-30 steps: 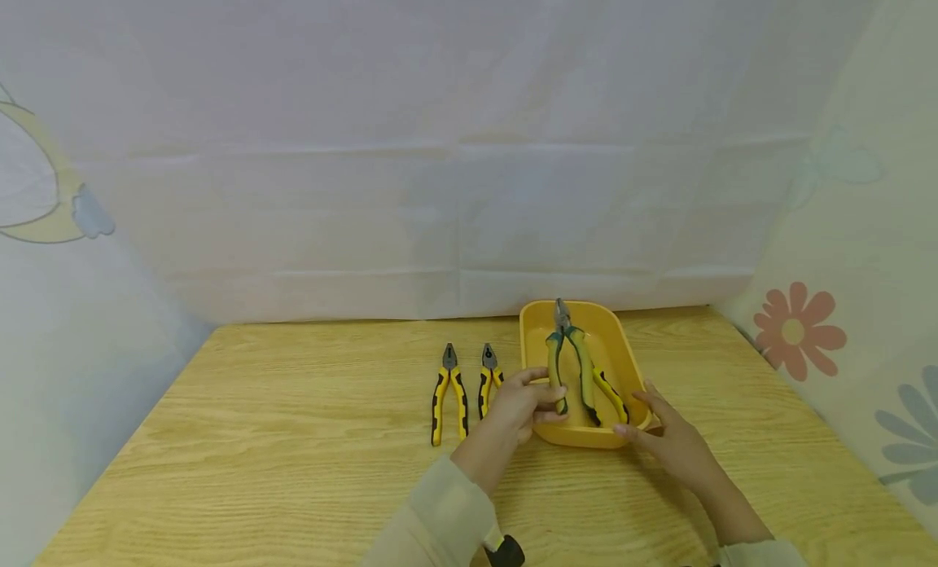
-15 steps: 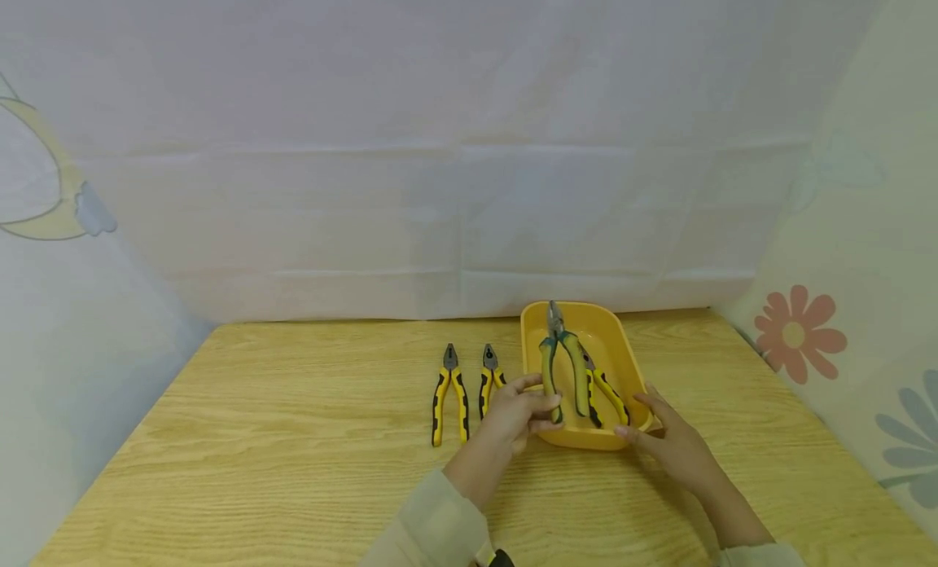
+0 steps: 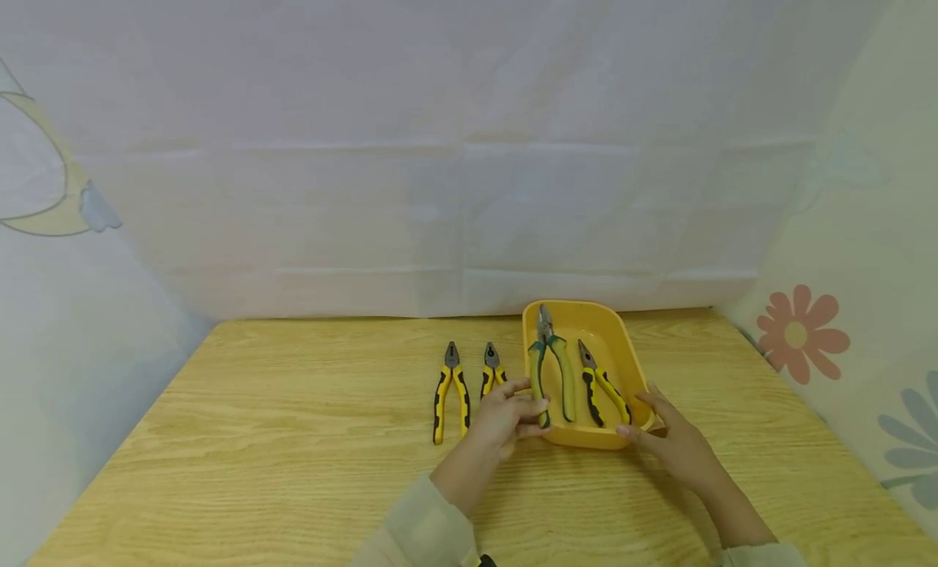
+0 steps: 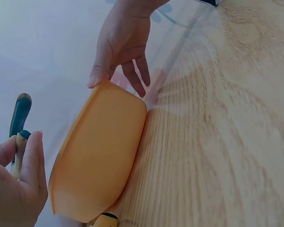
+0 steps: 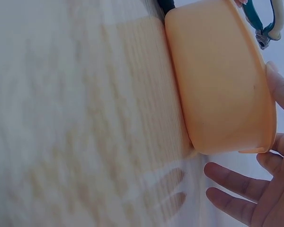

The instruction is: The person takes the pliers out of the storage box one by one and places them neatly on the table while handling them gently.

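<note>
In the head view my left hand (image 3: 495, 422) pinches one handle of the large green-and-yellow combination pliers (image 3: 563, 371), head pointing away. The left wrist view shows the handle ends (image 4: 22, 111) raised above the rim of the yellow plastic tray (image 4: 102, 149). My right hand (image 3: 680, 446) grips that tray (image 3: 586, 440) by its near right corner, thumb on the rim, two fingers stretched out below in the right wrist view. Smaller yellow-and-black long-nose pliers (image 3: 613, 393) lie inside the tray, on the right.
Left of the tray, yellow-and-black pliers (image 3: 440, 404) lie on the wooden table (image 3: 293, 437). A second similar pair (image 3: 492, 360) beside them is partly hidden by my left hand. A black tip (image 3: 487, 560) shows by the left sleeve. A white cloth (image 3: 366, 184) hangs behind.
My left hand has moved the large pliers leftward and slightly toward me across the tray, uncovering the smaller pliers. The right hand and tray have barely moved.
</note>
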A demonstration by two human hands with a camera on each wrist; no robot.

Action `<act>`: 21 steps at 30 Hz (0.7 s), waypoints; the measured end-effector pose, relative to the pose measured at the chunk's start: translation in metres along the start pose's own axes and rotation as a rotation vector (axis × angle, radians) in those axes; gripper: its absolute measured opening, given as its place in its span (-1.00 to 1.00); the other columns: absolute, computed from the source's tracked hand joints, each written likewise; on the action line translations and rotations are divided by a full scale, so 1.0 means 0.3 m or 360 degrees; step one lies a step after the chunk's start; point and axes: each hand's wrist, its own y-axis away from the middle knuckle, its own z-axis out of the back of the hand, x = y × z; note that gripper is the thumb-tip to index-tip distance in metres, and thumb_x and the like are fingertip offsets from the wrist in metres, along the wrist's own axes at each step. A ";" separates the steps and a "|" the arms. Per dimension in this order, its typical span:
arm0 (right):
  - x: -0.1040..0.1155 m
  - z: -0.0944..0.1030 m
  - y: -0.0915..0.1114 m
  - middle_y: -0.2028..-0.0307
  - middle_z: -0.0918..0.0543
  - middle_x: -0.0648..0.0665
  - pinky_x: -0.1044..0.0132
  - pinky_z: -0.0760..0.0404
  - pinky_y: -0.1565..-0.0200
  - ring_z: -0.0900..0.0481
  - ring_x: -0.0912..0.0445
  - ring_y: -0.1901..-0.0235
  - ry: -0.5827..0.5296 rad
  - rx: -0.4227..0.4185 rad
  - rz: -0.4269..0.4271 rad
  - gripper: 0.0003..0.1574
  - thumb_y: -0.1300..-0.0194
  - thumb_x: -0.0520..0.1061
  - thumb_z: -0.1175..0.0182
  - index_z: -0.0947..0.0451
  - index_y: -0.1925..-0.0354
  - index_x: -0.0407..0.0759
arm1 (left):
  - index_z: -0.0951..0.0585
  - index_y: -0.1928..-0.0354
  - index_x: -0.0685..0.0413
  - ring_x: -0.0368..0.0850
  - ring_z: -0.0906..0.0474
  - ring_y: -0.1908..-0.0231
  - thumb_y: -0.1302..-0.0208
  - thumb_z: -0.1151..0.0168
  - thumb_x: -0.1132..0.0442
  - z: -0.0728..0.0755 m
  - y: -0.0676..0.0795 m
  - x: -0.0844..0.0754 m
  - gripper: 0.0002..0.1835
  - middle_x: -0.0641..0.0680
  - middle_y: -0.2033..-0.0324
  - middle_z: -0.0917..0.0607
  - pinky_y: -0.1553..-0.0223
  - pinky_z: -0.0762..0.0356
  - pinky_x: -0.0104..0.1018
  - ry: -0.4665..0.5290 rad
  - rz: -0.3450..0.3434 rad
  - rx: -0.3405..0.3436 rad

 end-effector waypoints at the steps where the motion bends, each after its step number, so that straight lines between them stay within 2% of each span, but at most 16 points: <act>1: 0.001 0.001 0.000 -0.28 0.19 -0.32 0.14 -0.53 0.37 -0.41 -0.20 0.13 -0.0002 0.0000 0.0000 -0.13 -0.15 0.16 -0.06 -0.02 -0.24 -0.29 | -0.37 -0.02 0.30 -0.14 -0.53 0.57 -0.04 -0.14 0.49 0.005 0.001 0.001 -0.57 0.24 0.28 -0.56 0.40 -0.57 -0.28 0.0005 -0.0002 0.0006; 4: 0.002 0.001 0.000 -0.28 0.19 -0.33 0.14 -0.53 0.37 -0.40 -0.21 0.12 -0.0001 -0.0006 0.0005 -0.13 -0.15 0.16 -0.06 -0.02 -0.23 -0.29 | -0.36 -0.02 0.29 -0.17 -0.52 0.58 -0.05 -0.12 0.50 0.018 0.005 0.001 -0.58 0.20 0.30 -0.58 0.39 -0.57 -0.27 0.0014 -0.0008 0.0022; 8: 0.002 0.003 0.001 -0.28 0.20 -0.31 0.13 -0.53 0.37 -0.40 -0.21 0.12 0.0005 -0.0005 0.0011 -0.13 -0.15 0.17 -0.05 -0.02 -0.23 -0.28 | -0.28 -0.09 0.32 -0.16 -0.53 0.58 -0.06 -0.11 0.51 0.033 0.016 -0.006 -0.50 0.29 0.21 -0.54 0.37 -0.56 -0.25 0.0026 -0.0013 0.0034; 13: 0.005 0.004 -0.001 -0.29 0.22 -0.29 0.15 -0.53 0.37 -0.39 -0.20 0.11 -0.0008 0.0008 -0.0021 -0.12 -0.15 0.18 -0.05 -0.01 -0.24 -0.27 | -0.22 -0.15 0.34 -0.18 -0.52 0.61 -0.07 -0.11 0.50 0.047 0.028 -0.016 -0.45 0.29 0.21 -0.53 0.31 -0.54 -0.19 -0.0004 -0.0026 0.0037; 18: 0.006 0.004 -0.002 -0.29 0.21 -0.30 0.16 -0.53 0.36 -0.40 -0.20 0.11 -0.0013 0.0013 -0.0029 -0.12 -0.15 0.18 -0.05 -0.01 -0.24 -0.27 | -0.15 -0.19 0.36 -0.11 -0.56 0.49 -0.09 -0.08 0.50 0.062 0.045 -0.023 -0.41 0.32 0.15 -0.46 0.28 -0.53 -0.16 -0.0003 -0.0035 0.0049; 21: 0.005 0.004 -0.001 -0.29 0.21 -0.29 0.15 -0.53 0.36 -0.39 -0.20 0.11 -0.0011 0.0016 -0.0029 -0.12 -0.15 0.18 -0.05 -0.01 -0.24 -0.28 | -0.14 -0.19 0.37 -0.11 -0.55 0.50 -0.09 -0.09 0.50 0.069 0.054 -0.029 -0.41 0.36 0.10 -0.41 0.30 -0.54 -0.18 -0.0010 -0.0036 0.0040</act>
